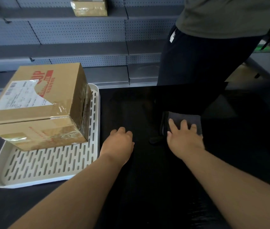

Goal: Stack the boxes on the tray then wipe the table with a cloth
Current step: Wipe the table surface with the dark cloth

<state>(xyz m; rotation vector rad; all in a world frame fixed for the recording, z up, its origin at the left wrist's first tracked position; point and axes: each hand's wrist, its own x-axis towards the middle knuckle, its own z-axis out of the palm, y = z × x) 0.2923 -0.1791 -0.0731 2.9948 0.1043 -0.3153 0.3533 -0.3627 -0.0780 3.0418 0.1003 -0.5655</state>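
Tray, white and slotted, sits at the near left of the dark worktop and carries two taped cardboard boxes toward its far end, the upper box stacked on the lower box (the upper one bears a torn shipping label). Just right of the tray the left hand rests on the worktop with fingers loosely curled, gripping nothing, while a little farther out the right hand lies flat, fingers spread, on a folded grey cloth. Beyond the worktop stands a person in dark trousers, and the grey pegboard shelves behind hold another taped box.
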